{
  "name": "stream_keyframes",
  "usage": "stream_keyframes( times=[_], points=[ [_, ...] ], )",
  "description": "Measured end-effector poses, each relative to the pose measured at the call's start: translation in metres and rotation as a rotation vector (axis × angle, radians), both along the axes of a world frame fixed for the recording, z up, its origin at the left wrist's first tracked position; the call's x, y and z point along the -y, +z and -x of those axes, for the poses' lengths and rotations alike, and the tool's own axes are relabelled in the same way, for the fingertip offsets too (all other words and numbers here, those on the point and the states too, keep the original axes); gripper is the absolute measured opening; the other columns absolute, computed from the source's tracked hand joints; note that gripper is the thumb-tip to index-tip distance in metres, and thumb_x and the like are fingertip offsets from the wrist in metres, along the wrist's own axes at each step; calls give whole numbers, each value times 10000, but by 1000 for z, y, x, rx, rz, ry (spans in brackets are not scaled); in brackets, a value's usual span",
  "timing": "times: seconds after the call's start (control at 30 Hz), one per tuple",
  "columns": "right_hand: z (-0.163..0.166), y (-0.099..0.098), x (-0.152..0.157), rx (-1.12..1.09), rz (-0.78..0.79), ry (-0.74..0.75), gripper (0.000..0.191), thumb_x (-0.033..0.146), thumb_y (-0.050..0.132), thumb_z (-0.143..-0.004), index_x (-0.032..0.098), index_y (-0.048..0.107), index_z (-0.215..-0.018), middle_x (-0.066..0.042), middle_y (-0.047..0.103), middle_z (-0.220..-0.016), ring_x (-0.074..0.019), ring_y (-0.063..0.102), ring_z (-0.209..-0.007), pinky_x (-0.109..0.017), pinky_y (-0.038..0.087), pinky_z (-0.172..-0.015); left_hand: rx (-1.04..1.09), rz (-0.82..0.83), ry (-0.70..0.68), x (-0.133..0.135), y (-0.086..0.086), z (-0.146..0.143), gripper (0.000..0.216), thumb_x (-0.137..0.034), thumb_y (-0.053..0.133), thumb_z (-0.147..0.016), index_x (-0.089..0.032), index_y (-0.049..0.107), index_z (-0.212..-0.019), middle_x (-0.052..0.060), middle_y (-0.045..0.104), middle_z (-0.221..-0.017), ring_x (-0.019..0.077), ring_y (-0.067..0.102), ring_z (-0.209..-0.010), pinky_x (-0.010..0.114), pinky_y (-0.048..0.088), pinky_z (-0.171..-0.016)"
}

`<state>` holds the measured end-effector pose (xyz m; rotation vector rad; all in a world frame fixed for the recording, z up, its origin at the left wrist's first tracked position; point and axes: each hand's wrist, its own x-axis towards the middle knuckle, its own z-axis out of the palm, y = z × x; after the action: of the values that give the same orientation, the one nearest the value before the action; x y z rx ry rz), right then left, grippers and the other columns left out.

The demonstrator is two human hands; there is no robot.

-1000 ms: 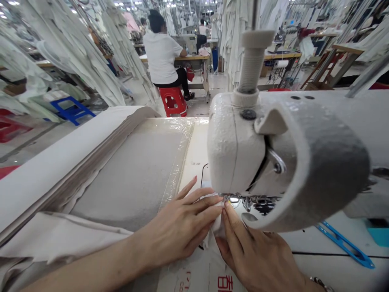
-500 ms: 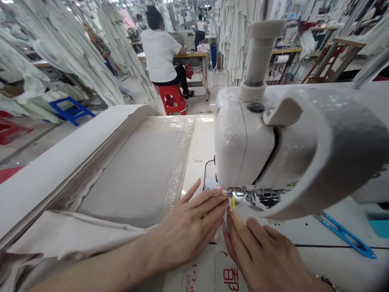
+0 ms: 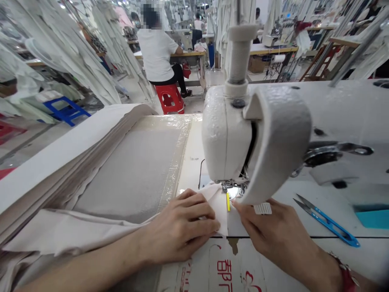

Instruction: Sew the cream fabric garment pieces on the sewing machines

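Note:
A pale fabric piece lies on the sewing machine bed, its far end at the presser foot. On it rests my left hand, fingers curled and closed on the fabric near its right edge. My right hand reaches in beside the needle area, right of a yellow strip. Its fingers stretch forward, apart from the fabric, and nothing shows in them. The white sewing machine head and its curved cover hide some of these fingers.
Blue thread snips lie on the right of the table. Layered pale fabric covers the left side. A teal item sits at the right edge. Ahead, a person in a white shirt sits on a red stool.
My hands were close together at the presser foot. The left has drawn back toward me and curled on the fabric; the right has moved apart to the right. The view has shifted.

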<state>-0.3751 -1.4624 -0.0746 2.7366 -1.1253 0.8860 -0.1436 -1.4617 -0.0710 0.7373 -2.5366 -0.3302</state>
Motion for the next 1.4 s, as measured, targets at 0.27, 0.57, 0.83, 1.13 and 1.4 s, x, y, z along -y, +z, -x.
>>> stream_keyframes(
  times=[0.27,0.57,0.83,1.13,1.4],
  points=[
    [-4,-4,-11,-109,-152,96,437,-28,405,-795,163,686,-1069,-44,707,-804,-158,574,-575,-285,388,-459,-31,62,-50,3,1,-3,213,-95,467,-944,-178,658,-992,21,715,-846,143,618,-762,272,421,-735],
    [-5,-8,-18,-231,-275,174,469,-67,515,-706,188,615,-1088,-18,650,-892,-221,600,-762,-327,489,-509,27,180,-105,6,10,-5,288,-135,375,-1007,-154,661,-978,23,720,-823,143,614,-748,275,480,-701],
    [-5,-5,-26,-301,-94,206,418,-16,529,-642,154,591,-1019,-25,660,-920,-216,586,-763,-337,507,-520,68,198,-119,-3,12,1,301,-137,373,-1017,-115,673,-996,49,733,-886,162,642,-829,288,502,-741],
    [-4,-6,-18,-319,26,90,479,-26,448,-681,131,634,-1094,-13,676,-797,-196,592,-622,-330,413,-442,123,197,6,-2,6,1,321,-101,346,-1000,-101,657,-1082,90,741,-1034,189,651,-996,337,517,-934],
    [-12,-10,0,-416,264,-6,435,-57,475,-737,79,682,-1095,-59,748,-869,-226,657,-574,-365,488,-488,276,210,148,11,-7,-4,374,-64,369,-944,-94,546,-1272,106,664,-1247,236,557,-1209,436,445,-1061]
  ],
)
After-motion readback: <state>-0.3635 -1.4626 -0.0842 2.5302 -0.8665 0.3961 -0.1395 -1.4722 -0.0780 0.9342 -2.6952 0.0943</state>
